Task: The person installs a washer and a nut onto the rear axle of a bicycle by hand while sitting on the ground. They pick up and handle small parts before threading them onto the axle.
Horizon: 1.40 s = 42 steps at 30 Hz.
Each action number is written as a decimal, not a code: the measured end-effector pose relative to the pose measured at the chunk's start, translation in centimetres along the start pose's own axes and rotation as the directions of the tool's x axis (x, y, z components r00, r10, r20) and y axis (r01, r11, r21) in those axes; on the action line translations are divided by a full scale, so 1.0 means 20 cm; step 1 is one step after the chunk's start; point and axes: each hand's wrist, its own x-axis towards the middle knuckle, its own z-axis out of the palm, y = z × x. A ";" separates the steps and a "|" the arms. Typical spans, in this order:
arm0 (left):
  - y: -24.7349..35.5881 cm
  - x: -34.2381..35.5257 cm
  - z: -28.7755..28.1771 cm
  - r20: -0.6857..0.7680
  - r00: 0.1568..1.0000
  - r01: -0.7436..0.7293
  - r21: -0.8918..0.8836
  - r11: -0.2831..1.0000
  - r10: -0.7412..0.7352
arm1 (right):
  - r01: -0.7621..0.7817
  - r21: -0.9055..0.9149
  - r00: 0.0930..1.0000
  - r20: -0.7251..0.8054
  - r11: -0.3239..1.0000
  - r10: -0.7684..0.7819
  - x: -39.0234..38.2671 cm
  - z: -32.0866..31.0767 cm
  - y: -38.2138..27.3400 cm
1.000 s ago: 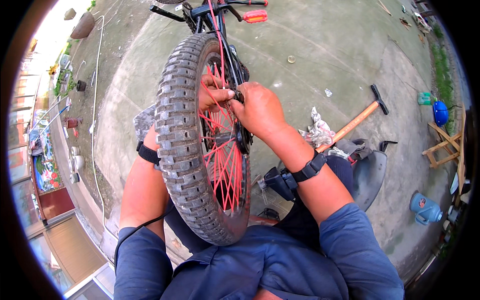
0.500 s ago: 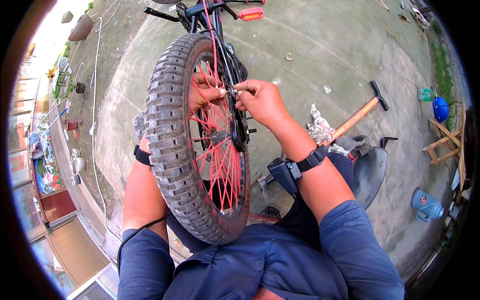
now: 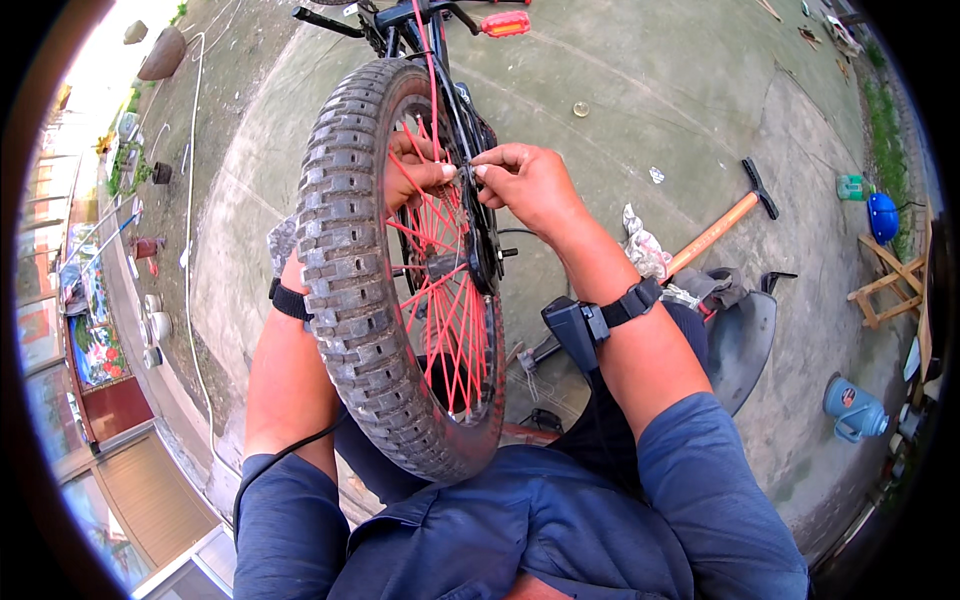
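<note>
A bicycle wheel with a fat knobby black tire [image 3: 350, 260] and red spokes [image 3: 448, 345] stands between my knees. Beyond it run the black frame tube [image 3: 463, 125] and a red cable [image 3: 432, 75]. My left hand [image 3: 418, 172] reaches behind the tire and through the spokes, thumb and fingers closed at the inner side of the frame tube. From the other side, my right hand [image 3: 520, 180] pinches at the same spot on the tube. Whatever small part sits between the fingertips is too small to make out. Below my hands is the dark hub guard [image 3: 484, 262].
A red-orange pedal [image 3: 505, 24] sticks out at the top. On the right floor lie a wooden-handled tool [image 3: 715, 232], a crumpled white rag [image 3: 645, 245] and a dark curved pan [image 3: 750, 345]. Farther right stand a blue jug [image 3: 855, 408] and a wooden stool [image 3: 890, 285].
The wheel and frame have shifted slightly. Both hands have moved a little up and to the right, still pinching at the frame tube.
</note>
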 end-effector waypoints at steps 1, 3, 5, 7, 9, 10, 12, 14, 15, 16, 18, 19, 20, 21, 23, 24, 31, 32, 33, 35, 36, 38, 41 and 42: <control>-0.01 0.01 0.01 -0.006 1.000 -0.016 -0.010 1.000 0.016 | -0.004 0.004 1.000 -0.001 1.000 0.004 0.00 -0.01 0.00; -0.04 0.03 0.01 -0.015 0.999 -0.037 -0.029 0.999 0.036 | -0.004 0.001 1.000 0.003 1.000 0.004 0.01 -0.02 0.01; -0.03 0.03 0.01 -0.028 0.999 -0.042 -0.043 0.998 0.041 | 0.005 -0.009 1.000 0.021 1.000 -0.005 0.01 -0.02 0.01; 0.00 0.02 0.01 -0.008 1.000 0.011 -0.005 1.000 -0.011 | -0.006 0.011 0.999 0.039 1.000 0.005 0.02 -0.02 0.02; 0.05 0.01 0.01 0.009 0.999 0.035 0.009 0.999 -0.035 | -0.028 0.057 0.998 0.050 0.998 0.025 0.03 -0.04 0.02; 0.06 0.00 0.01 0.012 0.999 0.037 0.004 0.999 -0.037 | -0.046 0.095 0.997 0.059 0.994 0.040 0.02 -0.04 0.01; 0.05 0.00 0.01 0.003 1.000 0.016 0.001 1.000 -0.016 | -0.061 0.141 0.996 0.075 0.988 0.051 0.03 -0.03 0.01; 0.01 0.04 0.02 -0.003 0.999 -0.039 -0.002 0.999 0.039 | -0.055 0.149 0.996 0.071 0.987 0.045 0.03 -0.05 0.02; -0.01 0.05 0.03 0.006 1.000 -0.029 -0.007 1.000 0.029 | -0.051 0.130 0.996 0.073 0.990 0.041 0.03 -0.07 0.03; 0.00 0.04 0.02 0.004 1.000 -0.011 -0.006 1.000 0.011 | -0.047 0.117 0.995 0.088 0.992 0.036 0.04 -0.06 0.03; -0.02 0.04 0.00 0.003 1.000 -0.005 -0.016 1.000 0.005 | -0.051 0.111 0.994 0.105 0.993 0.040 0.04 -0.05 0.04; -0.03 0.06 0.00 0.007 1.000 -0.018 -0.027 0.999 0.019 | -0.059 0.115 0.993 0.104 0.992 0.047 0.04 -0.05 0.04; -0.04 0.07 0.00 0.010 0.999 -0.032 -0.038 0.999 0.032 | -0.067 0.119 0.993 0.103 0.991 0.055 0.04 -0.05 0.03; -0.05 0.07 0.00 0.001 1.000 -0.012 -0.024 1.000 0.012 | -0.064 0.105 0.993 0.108 0.992 0.053 0.04 -0.05 0.03; 0.04 0.02 0.03 -0.014 1.000 0.027 0.003 1.000 -0.027 | -0.058 0.079 0.992 0.114 0.995 0.049 0.05 -0.06 0.02; 0.02 0.04 0.02 -0.019 1.000 0.010 -0.004 1.000 -0.010 | -0.062 0.059 0.993 0.106 0.996 0.055 0.05 -0.07 0.02; -0.04 0.07 0.03 -0.035 0.999 -0.035 -0.051 0.998 0.033 | -0.026 0.008 0.999 0.045 1.000 0.026 0.05 -0.04 0.02; -0.03 0.06 0.02 -0.047 0.999 -0.027 -0.046 0.999 0.025 | -0.004 0.004 0.999 0.035 1.000 0.004 0.05 -0.03 0.03; -0.03 0.05 0.02 -0.043 0.998 -0.037 -0.045 0.998 0.035 | 0.052 -0.070 0.998 -0.024 0.996 -0.053 0.03 -0.01 0.05; -0.05 0.07 0.02 -0.027 0.998 -0.065 -0.053 0.996 0.064 | 0.145 -0.239 0.974 -0.135 0.960 -0.181 -0.02 0.04 0.07; -0.06 0.08 0.02 -0.013 0.997 -0.074 -0.054 0.996 0.073 | 0.212 -0.306 0.946 -0.175 0.928 -0.273 -0.03 0.05 0.09; -0.06 0.08 0.00 -0.001 0.997 -0.082 -0.050 0.995 0.082 | 0.294 -0.389 0.899 -0.197 0.873 -0.390 -0.07 0.08 0.08; -0.06 0.09 -0.01 0.034 0.995 -0.091 -0.078 0.993 0.094 | 0.309 -0.486 0.876 -0.188 0.817 -0.443 -0.15 0.13 0.04; -0.07 0.10 0.00 0.023 0.995 -0.096 -0.066 0.993 0.098 | 0.287 -0.547 0.868 -0.198 0.786 -0.455 -0.17 0.15 0.03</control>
